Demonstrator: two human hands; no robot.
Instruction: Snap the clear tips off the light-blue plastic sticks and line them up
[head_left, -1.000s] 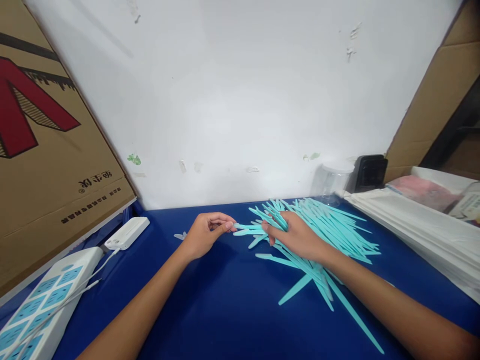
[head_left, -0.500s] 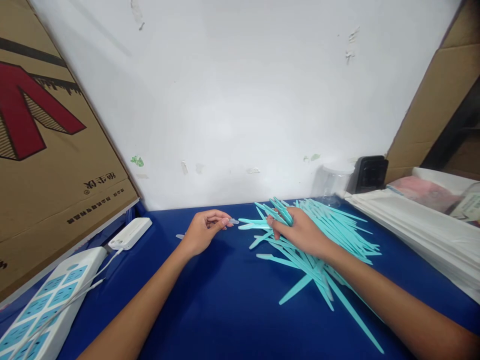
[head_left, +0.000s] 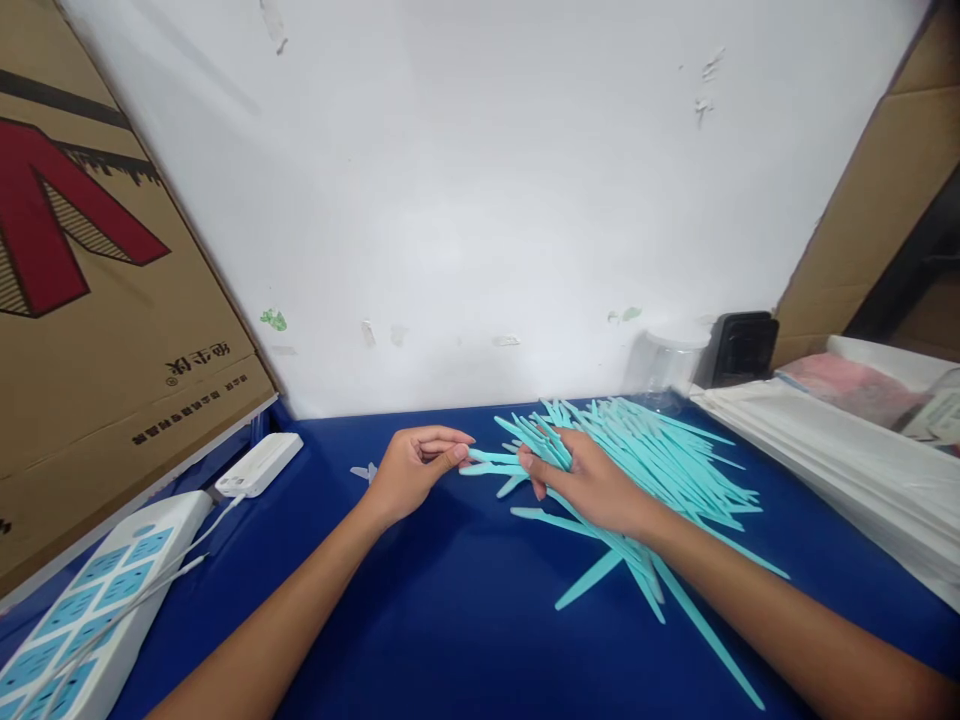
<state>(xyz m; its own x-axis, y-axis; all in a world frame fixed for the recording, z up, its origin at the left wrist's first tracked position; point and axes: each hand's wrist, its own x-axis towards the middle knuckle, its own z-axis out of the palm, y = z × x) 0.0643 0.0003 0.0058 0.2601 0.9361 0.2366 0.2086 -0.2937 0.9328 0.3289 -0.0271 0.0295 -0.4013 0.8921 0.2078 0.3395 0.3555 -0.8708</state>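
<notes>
My left hand [head_left: 421, 468] is closed in a pinch at the tip of one teal eyebrow razor [head_left: 491, 456], left of the pile. My right hand [head_left: 581, 475] is closed round several teal razors, some fanned upward and some pointing left toward my left hand. Below the pinched one, a second razor tip reaches almost to my left fingers. Small clear caps [head_left: 364, 471] lie on the table just left of my left wrist. A loose pile of teal razors [head_left: 675, 450] spreads under and behind my right hand, partly hidden by it.
On the blue table [head_left: 450, 630], a white power strip [head_left: 112, 600] and a white box with a cable [head_left: 259, 465] stand at left. A lidded clear jar [head_left: 671, 365], a black object [head_left: 744, 345] and white trays [head_left: 817, 430] are at right. Cardboard [head_left: 112, 250] and a white wall enclose the table.
My left hand has let go of a clear cap, which now lies among the others at left, and pinches a razor tip. My right hand has moved left with its razors.
</notes>
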